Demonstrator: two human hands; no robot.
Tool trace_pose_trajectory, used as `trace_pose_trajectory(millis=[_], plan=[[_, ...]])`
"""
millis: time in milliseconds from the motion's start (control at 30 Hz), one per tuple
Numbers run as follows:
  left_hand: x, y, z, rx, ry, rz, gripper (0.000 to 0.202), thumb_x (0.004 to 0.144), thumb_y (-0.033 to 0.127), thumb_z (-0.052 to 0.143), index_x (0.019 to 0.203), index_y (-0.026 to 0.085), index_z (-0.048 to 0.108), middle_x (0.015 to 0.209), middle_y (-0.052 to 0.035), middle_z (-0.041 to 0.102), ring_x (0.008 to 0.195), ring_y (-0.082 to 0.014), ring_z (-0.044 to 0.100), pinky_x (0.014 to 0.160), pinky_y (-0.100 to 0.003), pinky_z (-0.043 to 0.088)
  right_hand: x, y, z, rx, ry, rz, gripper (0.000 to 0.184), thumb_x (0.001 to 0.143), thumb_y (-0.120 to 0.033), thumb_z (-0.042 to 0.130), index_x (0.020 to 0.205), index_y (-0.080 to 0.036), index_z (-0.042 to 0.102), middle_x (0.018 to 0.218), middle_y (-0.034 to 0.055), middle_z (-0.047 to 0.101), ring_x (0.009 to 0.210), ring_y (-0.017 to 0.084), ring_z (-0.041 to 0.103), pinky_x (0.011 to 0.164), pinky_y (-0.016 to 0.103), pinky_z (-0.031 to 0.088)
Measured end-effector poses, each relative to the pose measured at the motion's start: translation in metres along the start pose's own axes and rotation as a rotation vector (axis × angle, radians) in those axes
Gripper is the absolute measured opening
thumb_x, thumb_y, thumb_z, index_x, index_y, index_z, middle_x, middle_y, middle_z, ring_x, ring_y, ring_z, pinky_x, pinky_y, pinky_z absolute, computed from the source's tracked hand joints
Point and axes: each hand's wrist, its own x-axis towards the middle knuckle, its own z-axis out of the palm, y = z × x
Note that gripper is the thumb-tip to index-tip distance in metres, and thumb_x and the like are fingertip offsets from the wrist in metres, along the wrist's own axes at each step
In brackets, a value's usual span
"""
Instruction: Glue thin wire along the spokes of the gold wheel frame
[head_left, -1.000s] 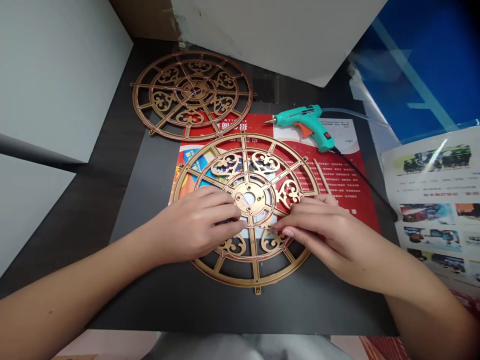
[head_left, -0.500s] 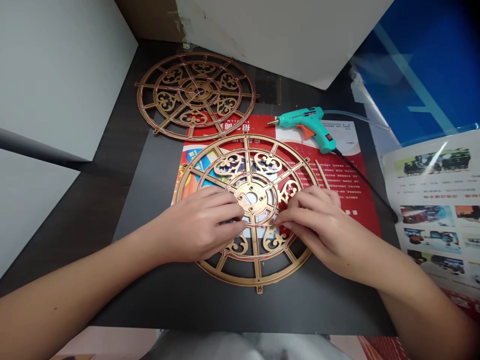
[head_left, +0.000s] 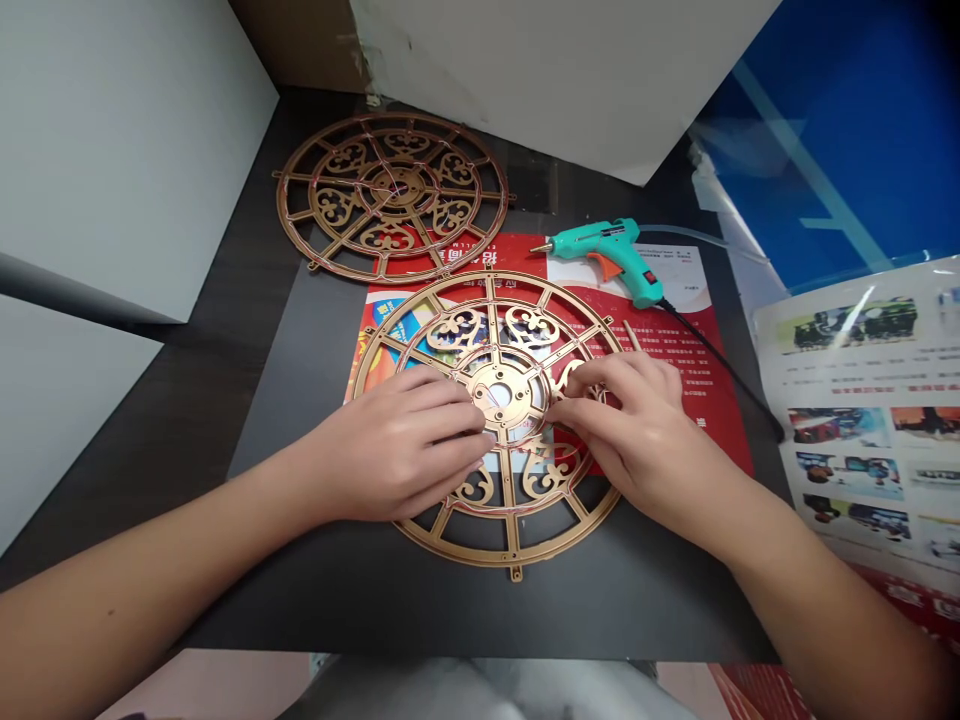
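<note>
Right hand [head_left: 637, 432] shifted slightly toward the hub, fingers curled onto the fretwork, grip unclear; left hand [head_left: 397, 445] resting with fingers gently bent, no clear grasp; both on round gold-coloured fretwork wheel [head_left: 480, 553], lying on red printed flyer [head_left: 694, 400]; beyond, second wire-wrapped gold wheel [head_left: 394, 185], teal hot-glue gun [head_left: 615, 250].

Head-worn camera, angled forward and down
</note>
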Motion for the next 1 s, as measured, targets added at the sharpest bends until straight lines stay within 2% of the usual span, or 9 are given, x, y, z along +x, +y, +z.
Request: trace_pose_trajectory(millis=[167, 333, 433, 567, 633, 733, 833, 900, 1000], plan=[[0.011, 0.008, -0.006, -0.082, 0.087, -0.109, 0.011, 0.103, 0.015, 0.066, 0.108, 0.015, 0.075, 0.098, -0.0057, 0.079, 0.091, -0.0215, 0.069, 0.086, -0.037, 0.052, 0.001, -0.003, 0.010, 0.063, 0.146, -0.005, 0.028, 0.107, -0.013, 0.062, 0.107, -0.030, 0.085, 0.112, 0.0081, 0.065, 0.107, 0.026, 0.053, 0.091, 0.043, 0.040], [0.030, 0.009, -0.014, -0.264, -0.034, -0.351, 0.022, 0.108, 0.021, 0.059, 0.108, 0.016, 0.080, 0.093, -0.0042, 0.079, 0.087, -0.0182, 0.070, 0.083, -0.032, 0.053, 0.003, -0.002, 0.018, 0.066, 0.201, -0.017, 0.022, 0.106, -0.018, 0.068, 0.107, -0.033, 0.085, 0.109, 0.0063, 0.063, 0.105, 0.024, 0.054, 0.091, 0.042, 0.040], [0.039, -0.004, -0.020, -0.277, -0.016, -0.453, 0.025, 0.109, 0.021, 0.057, 0.118, 0.018, 0.080, 0.102, -0.0050, 0.081, 0.097, -0.0198, 0.073, 0.088, -0.033, 0.055, 0.005, -0.002, 0.019, 0.044, 0.235, -0.034, 0.025, 0.105, -0.018, 0.068, 0.105, -0.035, 0.086, 0.113, 0.0062, 0.062, 0.107, 0.024, 0.052, 0.094, 0.042, 0.042], [0.051, -0.017, -0.020, -0.283, -0.014, -0.354, 0.037, 0.104, 0.013, 0.056, 0.131, 0.024, 0.078, 0.125, -0.0085, 0.077, 0.119, -0.0245, 0.069, 0.107, -0.042, 0.056, 0.006, -0.004, 0.017, 0.013, 0.253, -0.037, 0.026, 0.104, -0.019, 0.069, 0.102, -0.039, 0.086, 0.116, 0.0064, 0.061, 0.109, 0.025, 0.049, 0.097, 0.043, 0.043], [0.054, -0.017, -0.017, -0.461, -0.026, -0.355, 0.041, 0.104, 0.009, 0.053, 0.137, 0.023, 0.073, 0.134, -0.0093, 0.075, 0.126, -0.0234, 0.068, 0.110, -0.040, 0.057, 0.006, -0.006, 0.016, -0.006, 0.262, -0.053, 0.025, 0.104, -0.021, 0.070, 0.102, -0.041, 0.086, 0.117, 0.0063, 0.060, 0.111, 0.026, 0.048, 0.098, 0.043, 0.043], [0.058, -0.013, -0.015, -0.888, -0.068, -0.559, 0.036, 0.108, 0.018, 0.054, 0.141, 0.020, 0.065, 0.125, -0.0087, 0.078, 0.110, -0.0179, 0.076, 0.091, -0.029, 0.065, 0.006, -0.008, 0.015, -0.033, 0.289, -0.076, 0.026, 0.104, -0.019, 0.070, 0.101, -0.040, 0.084, 0.110, 0.0074, 0.059, 0.111, 0.027, 0.043, 0.095, 0.042, 0.044], [0.061, -0.009, -0.014, -1.124, -0.262, -0.707, 0.024, 0.106, 0.028, 0.062, 0.125, 0.020, 0.072, 0.109, -0.0060, 0.080, 0.096, -0.0171, 0.077, 0.080, -0.027, 0.065, 0.006, -0.011, 0.015, -0.029, 0.303, -0.103, 0.027, 0.104, -0.017, 0.069, 0.088, -0.035, 0.081, 0.101, 0.0077, 0.056, 0.105, 0.026, 0.041, 0.089, 0.040, 0.043], [0.063, -0.009, -0.013, -1.195, -0.357, -0.692, 0.020, 0.105, 0.029, 0.062, 0.115, 0.019, 0.076, 0.109, -0.0066, 0.080, 0.099, -0.0180, 0.076, 0.084, -0.028, 0.064, 0.005, -0.012, 0.015, -0.016, 0.282, -0.124, 0.028, 0.104, -0.015, 0.069, 0.086, -0.034, 0.079, 0.099, 0.0068, 0.057, 0.103, 0.025, 0.040, 0.089, 0.039, 0.043], [0.065, -0.009, -0.007, -1.246, -0.340, -0.614, 0.024, 0.107, 0.029, 0.056, 0.107, 0.019, 0.077, 0.098, -0.0070, 0.078, 0.086, -0.0162, 0.072, 0.072, -0.026, 0.061, 0.003, -0.014, 0.016, 0.009, 0.253, -0.145, 0.029, 0.102, -0.011, 0.071, 0.093, -0.037, 0.082, 0.099, 0.0057, 0.059, 0.105, 0.026, 0.039, 0.091, 0.038, 0.043]])
